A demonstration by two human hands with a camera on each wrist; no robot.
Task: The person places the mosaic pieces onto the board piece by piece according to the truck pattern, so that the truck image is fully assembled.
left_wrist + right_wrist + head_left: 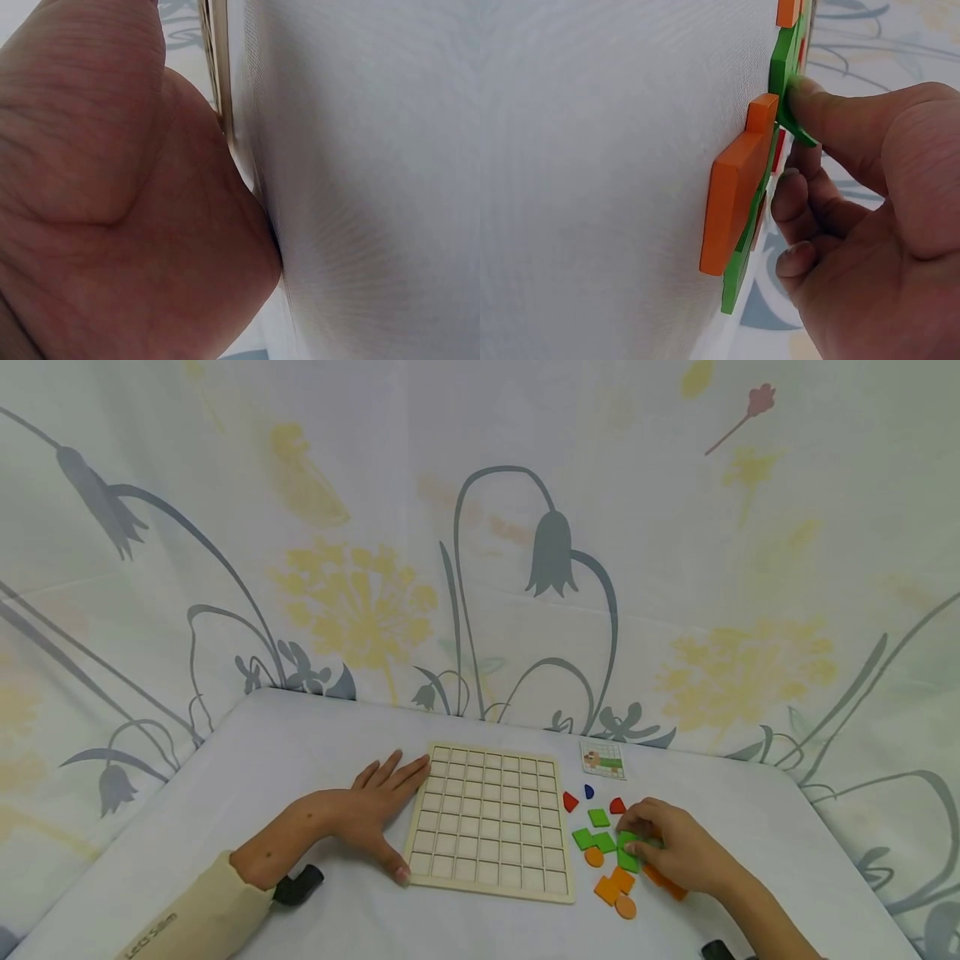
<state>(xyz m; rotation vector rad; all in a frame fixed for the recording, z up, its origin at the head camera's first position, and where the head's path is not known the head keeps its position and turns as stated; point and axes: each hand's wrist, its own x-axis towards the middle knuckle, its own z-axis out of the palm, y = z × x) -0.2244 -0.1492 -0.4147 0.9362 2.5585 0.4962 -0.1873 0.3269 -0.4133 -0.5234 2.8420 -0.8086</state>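
- Lower right of the head view: the right hand (678, 852) pinches a green tile (628, 852) among loose tiles on the worktop (300, 760), fingers (817, 112) curled on its edge.
- Thin, stiff and light, it likely slides easily; best gripped by its edges.
- Lower centre: the left hand (375, 810) lies flat, fingers straight, touching the grid board (491, 822).

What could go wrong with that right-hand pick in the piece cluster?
1. The right hand pinches a green piece packed against an orange piece; lifting could drag neighbours along.
2. The grip looks like fingertips only, so the piece might slip.
3. The left hand only rests flat at the wooden grid board's edge; a bump might shift it.
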